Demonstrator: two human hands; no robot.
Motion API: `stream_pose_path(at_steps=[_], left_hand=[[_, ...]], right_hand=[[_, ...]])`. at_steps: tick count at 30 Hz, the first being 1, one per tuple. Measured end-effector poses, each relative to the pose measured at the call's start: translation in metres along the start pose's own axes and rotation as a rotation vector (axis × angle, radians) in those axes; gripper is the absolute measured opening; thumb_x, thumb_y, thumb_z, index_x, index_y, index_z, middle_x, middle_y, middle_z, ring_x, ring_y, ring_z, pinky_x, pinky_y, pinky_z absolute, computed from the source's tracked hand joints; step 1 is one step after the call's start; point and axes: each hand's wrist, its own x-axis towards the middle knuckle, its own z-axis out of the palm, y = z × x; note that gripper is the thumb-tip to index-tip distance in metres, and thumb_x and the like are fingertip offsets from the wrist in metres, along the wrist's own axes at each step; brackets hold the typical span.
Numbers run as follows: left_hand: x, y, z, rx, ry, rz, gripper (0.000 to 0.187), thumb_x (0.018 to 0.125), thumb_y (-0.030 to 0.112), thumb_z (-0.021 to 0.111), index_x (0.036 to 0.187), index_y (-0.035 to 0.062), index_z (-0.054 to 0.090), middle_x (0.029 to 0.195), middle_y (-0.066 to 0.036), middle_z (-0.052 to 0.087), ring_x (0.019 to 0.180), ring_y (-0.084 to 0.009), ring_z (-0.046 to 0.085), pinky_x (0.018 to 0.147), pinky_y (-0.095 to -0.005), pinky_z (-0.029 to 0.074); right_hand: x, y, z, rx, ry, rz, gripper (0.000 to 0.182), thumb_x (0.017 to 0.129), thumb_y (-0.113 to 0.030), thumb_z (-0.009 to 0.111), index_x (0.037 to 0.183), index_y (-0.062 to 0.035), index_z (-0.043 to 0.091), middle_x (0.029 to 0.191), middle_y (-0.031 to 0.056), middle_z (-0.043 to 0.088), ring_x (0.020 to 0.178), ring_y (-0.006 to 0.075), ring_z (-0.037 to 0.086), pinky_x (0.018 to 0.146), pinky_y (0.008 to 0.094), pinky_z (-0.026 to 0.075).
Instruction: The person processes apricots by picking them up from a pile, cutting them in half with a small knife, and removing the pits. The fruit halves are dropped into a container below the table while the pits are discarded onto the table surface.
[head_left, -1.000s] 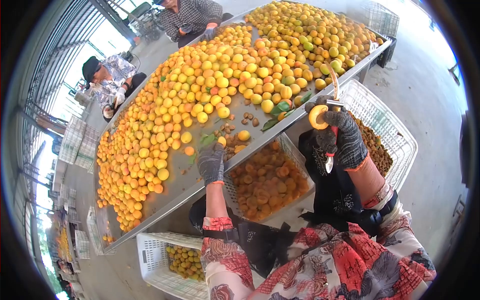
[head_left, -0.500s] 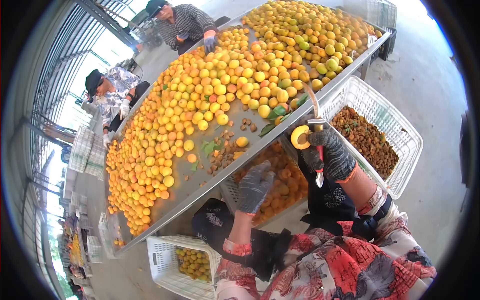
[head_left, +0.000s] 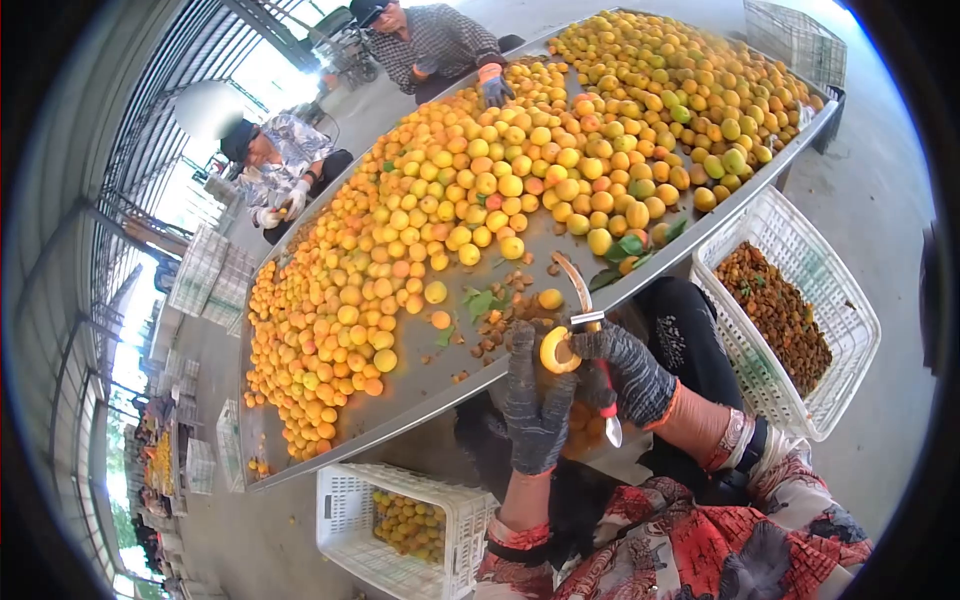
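Note:
My right hand [head_left: 632, 375], in a grey glove, is closed around a red-handled tool [head_left: 607, 396] and a cut apricot half [head_left: 558, 350] with its brown pit showing. A curved strip with a metal band [head_left: 587, 318] rises above that hand. Beside the fruit, my left hand [head_left: 533, 405], also gloved, is held up with its fingers apart; whether it touches the fruit is unclear. Both hands are at the near edge of a metal table [head_left: 420, 405] heaped with apricots [head_left: 400, 230]. Loose pits [head_left: 515, 305] and green leaves lie near the hands.
A white crate [head_left: 850, 330] of brown pits stands at the right, another crate [head_left: 345, 555] with apricots at the lower left. Two people, one in a checked shirt [head_left: 440, 45] and one in a patterned shirt [head_left: 290, 150], are across the table. Stacked crates [head_left: 205, 270] stand at the left.
My left hand has risen from over the crate below the table to beside the cut fruit. My right hand has moved left and down with the fruit and tool. The view has shifted.

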Motion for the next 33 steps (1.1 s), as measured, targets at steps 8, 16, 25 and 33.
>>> stream_pose_path(at_steps=[8,16,25,33], left_hand=[[0.001,-0.023,0.003,-0.197,0.278,-0.307,0.040,0.088,0.023,0.049,0.119,-0.0025,0.046,0.113,-0.011,0.052,0.101,-0.0181,0.049,0.089,-0.0290,0.038],[0.018,-0.038,0.009,-0.781,0.381,-0.608,0.041,0.090,0.029,0.045,0.118,-0.0002,0.043,0.114,-0.011,0.049,0.101,-0.0192,0.049,0.090,-0.0326,0.040],[0.015,-0.032,0.025,-0.399,0.069,-0.674,0.044,0.092,0.035,0.038,0.116,-0.0022,0.044,0.106,-0.010,0.050,0.090,-0.0186,0.052,0.082,-0.0309,0.046],[0.006,-0.034,0.033,-0.943,0.351,-0.700,0.031,0.092,0.027,0.042,0.108,0.0007,0.048,0.101,-0.010,0.053,0.092,-0.0163,0.051,0.083,-0.0293,0.043]], right_hand=[[0.017,0.009,-0.012,-0.322,-0.034,0.153,0.030,0.082,-0.023,0.059,0.104,-0.0046,0.051,0.074,0.0033,0.057,0.055,0.0096,0.055,0.046,0.0212,0.045],[0.052,-0.002,-0.017,-0.204,0.251,-0.362,0.031,0.084,-0.023,0.053,0.110,-0.0057,0.049,0.062,0.0009,0.051,0.046,0.0093,0.047,0.040,0.0225,0.038],[0.071,-0.013,0.009,0.075,0.087,-0.513,0.023,0.084,-0.023,0.053,0.101,-0.0079,0.050,0.050,-0.0010,0.040,0.036,0.0101,0.036,0.035,0.0244,0.031],[0.070,0.003,0.001,0.044,0.081,-0.627,0.023,0.080,-0.012,0.055,0.101,-0.0027,0.051,0.067,0.0020,0.051,0.053,0.0099,0.046,0.047,0.0218,0.040]])
